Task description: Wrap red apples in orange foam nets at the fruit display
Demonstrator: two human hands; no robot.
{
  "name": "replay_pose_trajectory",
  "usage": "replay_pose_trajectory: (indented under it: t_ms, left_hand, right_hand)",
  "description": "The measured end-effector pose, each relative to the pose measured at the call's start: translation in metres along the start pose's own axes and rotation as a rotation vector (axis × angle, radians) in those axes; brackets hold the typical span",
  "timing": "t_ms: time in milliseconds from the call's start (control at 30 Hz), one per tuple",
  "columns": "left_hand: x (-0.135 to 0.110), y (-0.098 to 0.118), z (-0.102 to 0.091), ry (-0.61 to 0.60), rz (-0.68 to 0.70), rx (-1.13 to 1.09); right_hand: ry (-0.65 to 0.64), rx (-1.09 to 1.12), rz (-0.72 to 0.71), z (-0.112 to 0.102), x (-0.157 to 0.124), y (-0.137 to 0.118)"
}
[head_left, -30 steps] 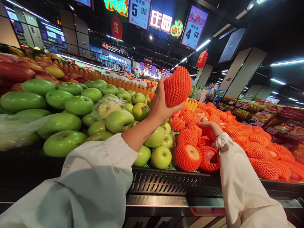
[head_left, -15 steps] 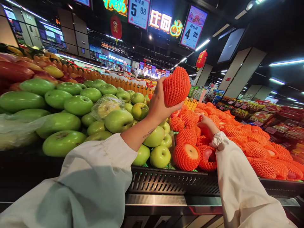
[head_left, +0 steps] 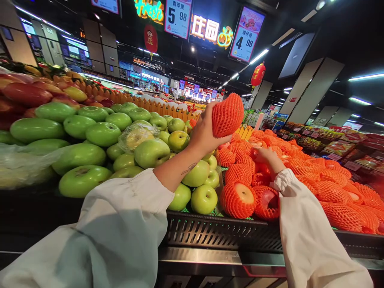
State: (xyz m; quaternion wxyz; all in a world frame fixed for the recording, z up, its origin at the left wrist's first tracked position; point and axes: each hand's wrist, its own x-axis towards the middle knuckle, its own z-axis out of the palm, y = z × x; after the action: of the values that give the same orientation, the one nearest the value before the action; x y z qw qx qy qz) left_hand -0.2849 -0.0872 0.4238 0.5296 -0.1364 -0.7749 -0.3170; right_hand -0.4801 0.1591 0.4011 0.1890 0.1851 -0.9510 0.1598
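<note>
Raised above the display, my left hand grips an apple in an orange foam net; the net covers the fruit. My right hand reaches down into the pile of apples in orange foam nets on the right. Its fingertips are at the netted fruit, partly hidden, and I cannot make out whether they hold one. Two netted apples with bare patches, one pale and one redder, lie near the front edge. Green apples are heaped beneath my left forearm.
A black slotted rim runs along the stand's front. One apple among the green ones is in clear plastic. Red apples lie at far left. A low wooden picket fence stands behind; price screens hang overhead.
The view has shifted slightly. My left hand still holds the netted apple, now appearing a little lower. My right hand stays at the netted pile, its fingers slightly further in among the fruit.
</note>
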Motion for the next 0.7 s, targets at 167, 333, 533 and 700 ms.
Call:
replay_pose_trajectory:
  t_ms: [167,333,533,700]
  left_hand:
    - [-0.001,0.005,-0.001,-0.122,-0.012,-0.028]
    - [-0.002,0.006,0.000,-0.275,0.047,-0.023]
    - [-0.003,0.004,0.001,-0.442,0.132,0.002]
    - [-0.003,0.002,0.002,-0.580,0.129,-0.019]
  right_hand:
    - [0.346,0.152,-0.314,-0.036,-0.025,-0.035]
    - [0.094,0.672,-0.639,-0.040,-0.045,-0.058]
    - [-0.217,0.888,-0.615,-0.017,-0.042,-0.062]
    - [-0.096,0.777,-0.568,-0.014,-0.042,-0.065]
